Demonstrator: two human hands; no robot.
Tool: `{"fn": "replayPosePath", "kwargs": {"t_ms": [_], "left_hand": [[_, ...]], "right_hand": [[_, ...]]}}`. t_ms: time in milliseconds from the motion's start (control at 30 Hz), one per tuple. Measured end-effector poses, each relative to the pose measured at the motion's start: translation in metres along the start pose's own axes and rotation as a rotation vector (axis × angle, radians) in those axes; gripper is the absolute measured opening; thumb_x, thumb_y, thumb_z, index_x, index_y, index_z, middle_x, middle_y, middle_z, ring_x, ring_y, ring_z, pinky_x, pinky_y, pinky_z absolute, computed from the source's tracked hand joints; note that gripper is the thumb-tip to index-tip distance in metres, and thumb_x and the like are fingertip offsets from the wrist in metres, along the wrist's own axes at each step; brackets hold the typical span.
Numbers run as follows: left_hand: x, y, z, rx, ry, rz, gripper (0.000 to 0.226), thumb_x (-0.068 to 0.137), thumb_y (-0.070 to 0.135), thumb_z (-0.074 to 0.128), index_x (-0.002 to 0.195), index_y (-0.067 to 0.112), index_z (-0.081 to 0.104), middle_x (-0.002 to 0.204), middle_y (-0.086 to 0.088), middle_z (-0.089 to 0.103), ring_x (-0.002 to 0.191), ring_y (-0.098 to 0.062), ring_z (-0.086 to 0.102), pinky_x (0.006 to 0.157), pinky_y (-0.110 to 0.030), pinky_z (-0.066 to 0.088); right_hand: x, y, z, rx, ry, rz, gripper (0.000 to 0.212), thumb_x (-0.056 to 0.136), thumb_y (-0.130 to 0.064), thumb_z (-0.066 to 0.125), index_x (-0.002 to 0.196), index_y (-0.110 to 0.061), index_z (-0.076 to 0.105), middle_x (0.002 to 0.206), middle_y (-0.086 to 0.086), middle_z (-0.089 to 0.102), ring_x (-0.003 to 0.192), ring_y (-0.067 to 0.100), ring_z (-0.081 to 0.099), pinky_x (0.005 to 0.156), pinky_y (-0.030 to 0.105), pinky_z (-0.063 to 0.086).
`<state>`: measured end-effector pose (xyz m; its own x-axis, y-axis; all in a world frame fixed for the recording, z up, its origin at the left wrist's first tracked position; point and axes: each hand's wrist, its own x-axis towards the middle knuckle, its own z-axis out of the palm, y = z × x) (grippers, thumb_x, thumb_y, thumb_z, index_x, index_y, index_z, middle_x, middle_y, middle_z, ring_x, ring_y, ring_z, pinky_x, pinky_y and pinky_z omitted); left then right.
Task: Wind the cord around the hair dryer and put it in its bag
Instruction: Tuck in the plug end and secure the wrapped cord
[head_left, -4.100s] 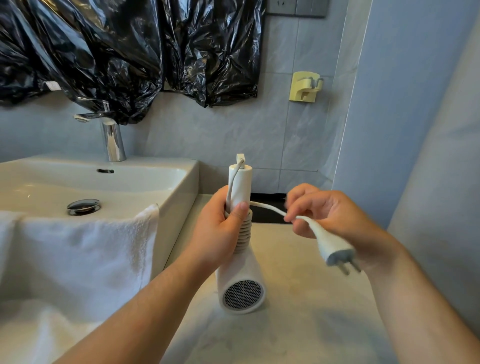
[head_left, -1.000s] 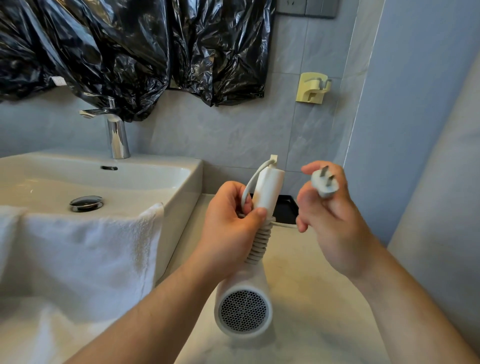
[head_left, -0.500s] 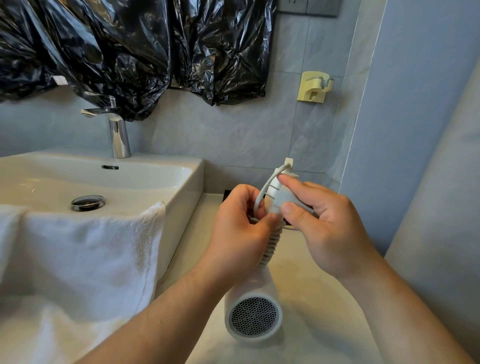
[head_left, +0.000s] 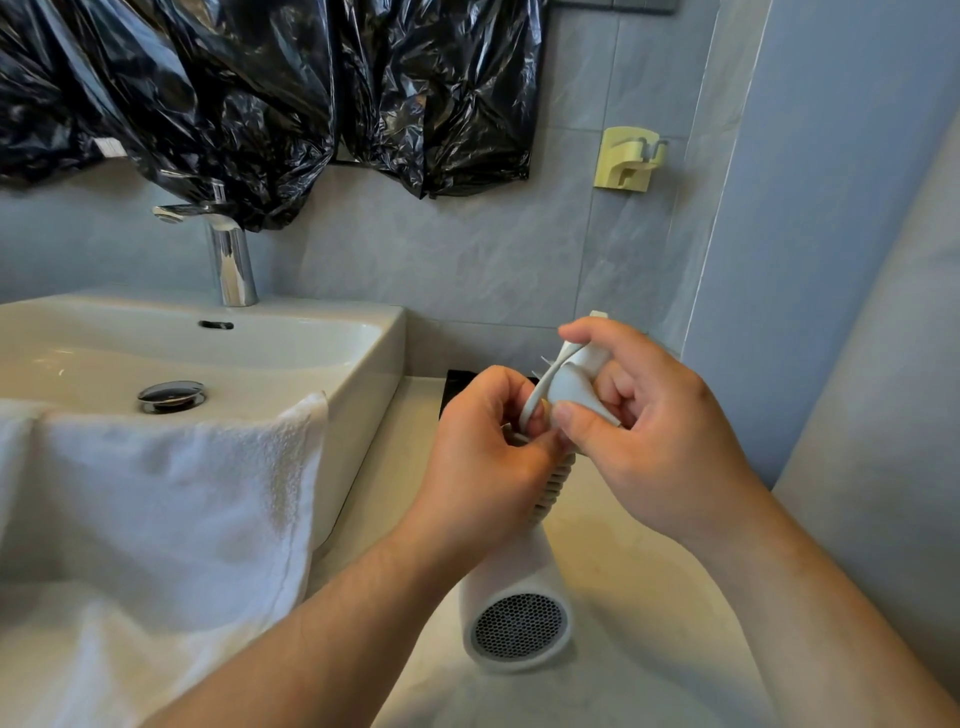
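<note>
A white hair dryer (head_left: 511, 597) stands head-down on the pale counter (head_left: 597, 691), its mesh grille facing me. The white cord (head_left: 553, 480) is coiled in tight turns round the handle. My left hand (head_left: 483, 457) grips the handle over the coils. My right hand (head_left: 649, 431) pinches the white plug (head_left: 574, 387) against the top of the handle, under a loop of cord; its prongs point left. A black flat thing (head_left: 454, 387), perhaps the bag, lies behind my hands, mostly hidden.
A white basin (head_left: 358, 358) with a chrome tap (head_left: 228, 260) stands at the left, a white towel (head_left: 171, 499) draped over its front edge. Black plastic sheeting (head_left: 260, 98) hangs on the tiled wall. A yellow wall holder (head_left: 626, 158) is at the upper right.
My right hand has brought the plug from held up in the air down onto the handle's top and pushes it under the cord loop. The dryer has shifted slightly right.
</note>
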<state>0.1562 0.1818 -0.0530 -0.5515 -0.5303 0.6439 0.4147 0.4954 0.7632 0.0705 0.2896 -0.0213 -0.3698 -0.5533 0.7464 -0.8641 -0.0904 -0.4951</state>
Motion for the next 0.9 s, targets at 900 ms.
{"fn": "replayPosePath", "kwargs": {"t_ms": [900], "left_hand": [[0.001, -0.007, 0.000, -0.272, -0.036, -0.015, 0.025, 0.069, 0.033, 0.073, 0.070, 0.010, 0.062, 0.070, -0.005, 0.073, 0.069, -0.026, 0.068, 0.068, -0.048, 0.056]], "right_hand": [[0.003, -0.001, -0.014, 0.086, -0.039, 0.117, 0.017, 0.084, -0.024, 0.065, 0.093, -0.032, 0.052, 0.061, 0.006, 0.069, 0.055, 0.020, 0.061, 0.059, 0.041, 0.055]]}}
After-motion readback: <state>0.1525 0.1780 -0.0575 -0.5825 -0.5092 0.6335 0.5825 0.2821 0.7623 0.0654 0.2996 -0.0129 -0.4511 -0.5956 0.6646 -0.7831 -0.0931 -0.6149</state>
